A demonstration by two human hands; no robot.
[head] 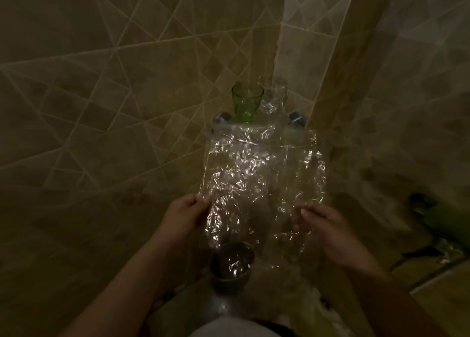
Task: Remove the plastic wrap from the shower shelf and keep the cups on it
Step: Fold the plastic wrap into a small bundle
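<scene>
A crinkled sheet of clear plastic wrap [262, 181] hangs stretched in front of me, between my hands and the corner shower shelf [244, 126]. My left hand [184, 216] pinches the sheet's lower left edge. At the sheet's lower right, my right hand [328, 231] has its fingers closed on the wrap. On the shelf stand a green cup [246, 103] and, to its right, a clear cup [271, 95], both upright in the tiled corner. A dark metal cup [232, 263] stands lower down, under the sheet's bottom edge.
Beige tiled walls [114, 95] meet in the corner behind the shelf. Two round chrome mounts [221, 118] hold the shelf to the walls. A dark fixture with green parts [432, 217] sits at the right edge. The scene is dim.
</scene>
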